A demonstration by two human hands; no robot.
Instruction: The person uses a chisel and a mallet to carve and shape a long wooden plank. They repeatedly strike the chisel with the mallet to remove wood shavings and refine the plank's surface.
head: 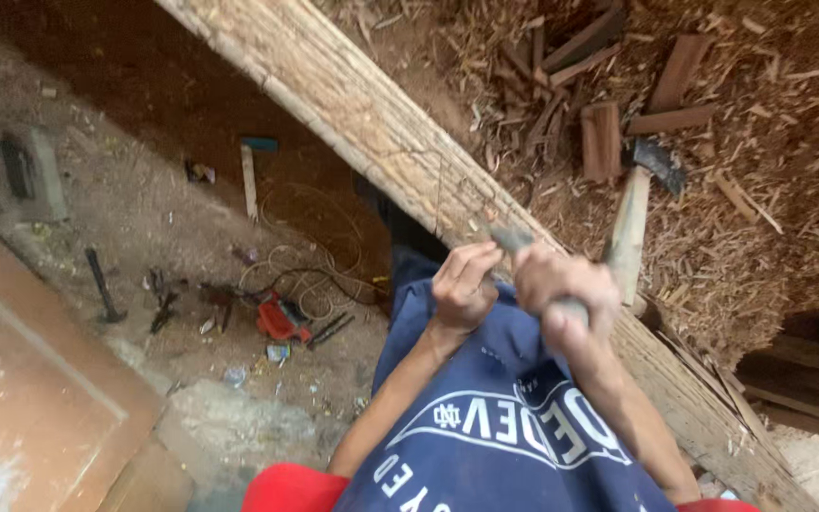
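Hiding tool in both hands

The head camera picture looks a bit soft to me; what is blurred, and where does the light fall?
In the head view, both hands, the left hand and right hand, are smeared around the grey tool handle; the long wooden beam is softly lit; the pit beneath it lies in deep shadow; the wood chips are evenly lit, with no glare.

Both hands grip a grey tool against the wooden beam.
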